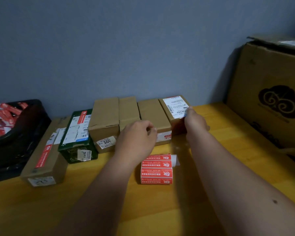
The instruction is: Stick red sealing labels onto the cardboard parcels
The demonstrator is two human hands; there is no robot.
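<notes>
Several cardboard parcels stand in a row against the wall on the yellow table (220, 133). My right hand (195, 120) grips the near right corner of the rightmost parcel (172, 106), which has a white shipping label on top. My left hand (138, 135) lies with curled fingers at the front top edge of the neighbouring brown parcel (152, 113); I cannot make out anything in its fingers. That parcel has a red and white label (166, 136) on its front face. A roll of red sealing labels (156, 169) lies on the table between my forearms.
Further left are two plain brown parcels (106, 121), a green box (77, 133) and a long flat parcel (44, 155) with a red label. A black bag (15, 142) holding red label scraps sits at far left. A large cardboard carton (269, 92) stands at right.
</notes>
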